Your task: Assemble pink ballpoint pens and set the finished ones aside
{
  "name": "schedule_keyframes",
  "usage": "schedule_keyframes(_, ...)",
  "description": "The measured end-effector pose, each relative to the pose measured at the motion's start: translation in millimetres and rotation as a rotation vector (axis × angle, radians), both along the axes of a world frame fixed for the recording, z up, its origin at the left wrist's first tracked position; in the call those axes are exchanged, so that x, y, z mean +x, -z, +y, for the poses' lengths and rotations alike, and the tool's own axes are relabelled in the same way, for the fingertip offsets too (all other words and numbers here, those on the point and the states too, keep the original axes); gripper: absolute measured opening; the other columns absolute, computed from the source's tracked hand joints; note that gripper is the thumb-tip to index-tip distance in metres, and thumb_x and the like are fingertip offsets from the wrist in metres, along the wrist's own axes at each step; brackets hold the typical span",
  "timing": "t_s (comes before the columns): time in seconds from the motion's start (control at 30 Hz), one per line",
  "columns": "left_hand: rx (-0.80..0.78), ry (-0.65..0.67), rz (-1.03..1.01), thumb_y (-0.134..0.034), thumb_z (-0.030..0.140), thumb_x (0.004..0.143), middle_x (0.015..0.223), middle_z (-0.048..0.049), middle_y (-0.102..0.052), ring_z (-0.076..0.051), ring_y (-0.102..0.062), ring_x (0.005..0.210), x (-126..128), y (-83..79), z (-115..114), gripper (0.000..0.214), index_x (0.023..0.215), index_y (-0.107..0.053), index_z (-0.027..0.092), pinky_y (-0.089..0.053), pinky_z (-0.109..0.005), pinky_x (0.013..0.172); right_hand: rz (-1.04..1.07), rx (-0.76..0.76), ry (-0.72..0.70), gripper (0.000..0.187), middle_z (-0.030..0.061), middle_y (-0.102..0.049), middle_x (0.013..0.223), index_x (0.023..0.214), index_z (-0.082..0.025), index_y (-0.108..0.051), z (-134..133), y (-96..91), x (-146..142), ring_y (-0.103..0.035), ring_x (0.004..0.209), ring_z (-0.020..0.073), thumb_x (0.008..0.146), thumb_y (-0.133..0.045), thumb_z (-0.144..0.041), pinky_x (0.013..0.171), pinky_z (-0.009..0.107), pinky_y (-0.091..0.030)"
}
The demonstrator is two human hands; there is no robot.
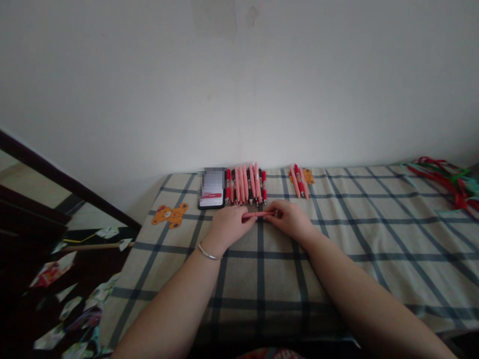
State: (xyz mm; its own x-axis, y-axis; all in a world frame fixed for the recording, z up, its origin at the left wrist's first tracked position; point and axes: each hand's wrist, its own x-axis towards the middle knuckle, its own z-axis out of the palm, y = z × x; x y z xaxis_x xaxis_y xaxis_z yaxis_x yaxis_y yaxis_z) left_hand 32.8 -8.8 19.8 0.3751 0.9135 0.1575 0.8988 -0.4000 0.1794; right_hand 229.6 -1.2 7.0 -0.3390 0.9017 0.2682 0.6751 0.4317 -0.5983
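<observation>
Between my two hands a pink pen (258, 214) lies crosswise, low over the checked cloth. My left hand (231, 224) pinches its left end, and a silver bangle circles that wrist. The right end is held in the fingertips of my right hand (289, 219). Just beyond my hands lies a row of several pens (243, 184), mostly pink, with some red and black ones. A smaller group of pens (299, 180), pink and red, lies farther right near the wall. Left of the row is a dark-framed tablet or pad (212, 188) with a red mark on its pale face.
The checked cloth (277, 284) with printed bears covers the table up to the white wall (239, 89). Red and green ribbons (454, 182) are heaped at the far right. Beyond the left edge, a dark rail (67, 174) slopes down above scattered scraps (67, 304).
</observation>
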Motion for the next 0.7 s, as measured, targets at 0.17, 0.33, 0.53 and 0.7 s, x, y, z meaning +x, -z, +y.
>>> schedule_keyframes(0.17, -0.03, -0.002, -0.011, -0.044, 0.05, 0.084, 0.072, -0.0041, -0.063, -0.016, -0.056, 0.064, -0.2, -0.4, 0.4, 0.037, 0.075, -0.061, 0.019, -0.023, -0.027, 0.051, -0.032, -0.025, 0.006, 0.007, -0.0011, -0.062, 0.073, 0.082, -0.02, -0.064, -1.5, -2.3, 0.2, -0.052, 0.062, 0.0111, 0.076, -0.06, -0.022, 0.056, 0.021, -0.036)
schedule_keyframes(0.33, -0.049, 0.005, -0.007, -0.042, 0.051, 0.085, 0.075, -0.0045, -0.064, -0.017, -0.056, 0.066, -0.1, -2.2, 0.2, 0.038, 0.077, -0.062, 0.019, -0.026, -0.027, 0.053, -0.142, -0.033, -0.025, 0.014, 0.0005, -0.065, 0.082, 0.088, -0.023, -0.065, -5.9, -9.6, -0.7, -0.056, 0.069, 0.0133, 0.08, -0.058, -0.031, 0.058, 0.023, -0.035)
schedule_keyframes(0.53, -0.075, -0.01, 0.008, -0.041, 0.052, 0.086, 0.078, -0.0062, -0.065, -0.017, -0.058, 0.069, 1.3, -5.9, -1.0, 0.04, 0.079, -0.062, 0.018, -0.031, -0.027, 0.056, -0.166, -0.065, -0.006, 0.024, 0.0038, -0.067, 0.085, 0.09, -0.022, -0.066, -6.1, -12.8, -2.5, -0.058, 0.073, 0.015, 0.088, -0.046, -0.035, 0.061, 0.025, -0.037)
schedule_keyframes(0.7, -0.06, 0.005, 0.007, -0.041, 0.052, 0.086, 0.077, -0.0059, -0.065, -0.018, -0.058, 0.068, 0.5, -4.3, -0.8, 0.04, 0.079, -0.063, 0.019, -0.032, -0.027, 0.055, -0.168, -0.079, -0.029, 0.024, 0.0031, -0.065, 0.08, 0.086, -0.021, -0.064, -4.6, -9.1, -2.3, -0.057, 0.071, 0.0143, 0.088, -0.046, -0.035, 0.06, 0.024, -0.036)
